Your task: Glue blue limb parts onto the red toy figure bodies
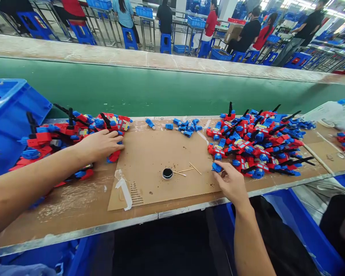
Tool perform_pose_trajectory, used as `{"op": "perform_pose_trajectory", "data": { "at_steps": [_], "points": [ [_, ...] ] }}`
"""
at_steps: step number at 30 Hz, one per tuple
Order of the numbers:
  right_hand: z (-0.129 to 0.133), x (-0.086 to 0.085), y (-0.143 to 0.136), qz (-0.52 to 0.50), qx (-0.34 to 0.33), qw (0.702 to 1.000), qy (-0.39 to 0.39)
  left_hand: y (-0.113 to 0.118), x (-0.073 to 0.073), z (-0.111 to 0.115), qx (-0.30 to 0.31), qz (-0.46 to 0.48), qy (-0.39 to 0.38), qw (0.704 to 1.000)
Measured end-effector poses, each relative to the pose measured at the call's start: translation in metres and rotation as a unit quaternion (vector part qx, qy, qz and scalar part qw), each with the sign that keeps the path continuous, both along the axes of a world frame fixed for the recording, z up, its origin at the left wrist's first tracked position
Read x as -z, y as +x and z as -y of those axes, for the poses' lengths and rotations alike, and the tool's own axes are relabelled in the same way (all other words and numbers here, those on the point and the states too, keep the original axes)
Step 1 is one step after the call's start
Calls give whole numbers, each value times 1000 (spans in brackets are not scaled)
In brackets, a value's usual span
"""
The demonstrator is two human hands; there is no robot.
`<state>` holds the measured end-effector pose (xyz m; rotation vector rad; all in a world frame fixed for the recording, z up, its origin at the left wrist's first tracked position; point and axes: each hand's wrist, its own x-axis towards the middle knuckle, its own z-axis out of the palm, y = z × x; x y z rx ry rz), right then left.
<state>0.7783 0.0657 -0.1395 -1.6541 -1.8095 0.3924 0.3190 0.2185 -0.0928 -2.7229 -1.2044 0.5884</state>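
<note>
My left hand [99,145] rests palm down on a pile of red and blue toy robot figures [60,140] at the left of the bench, fingers curled over a red piece [114,156]. My right hand [230,182] pinches a small blue part [216,167] at the near edge of a second, larger pile of red and blue figures [258,142] on the right. Between my hands lies a brown cardboard sheet [152,161] with a small round black dish [167,173] and thin wooden sticks [189,168].
Loose blue parts [185,126] lie at the cardboard's far edge. A blue crate [8,119] stands at far left. A green conveyor belt [161,90] runs behind the bench. Several people sit at tables in the background. White tape [125,189] curls off the cardboard.
</note>
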Motion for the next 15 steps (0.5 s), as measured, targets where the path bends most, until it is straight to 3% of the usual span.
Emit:
{"op": "perform_pose_trajectory", "data": {
  "at_steps": [3, 5, 7, 10, 12, 15],
  "points": [
    [2, 2, -5, -48, 19, 999, -3, 3, -8, -6, 5, -5, -54, 999],
    [5, 2, -14, -140, 46, 988, 35, -2, -16, -6, -5, 10, -67, 998],
    [7, 0, -31, -288, 68, 951, 92, -13, -23, -2, -18, 50, -54, 997],
    [3, -7, -67, -436, -2, 897, 78, -33, -28, 16, -36, 179, 12, 983],
    [-4, -11, -90, -426, -73, 901, 46, -40, -27, 37, -54, 296, 39, 953],
    [-18, -19, -108, -285, -160, 944, 41, -34, -17, 78, -99, 438, 72, 890]
  ]
}}
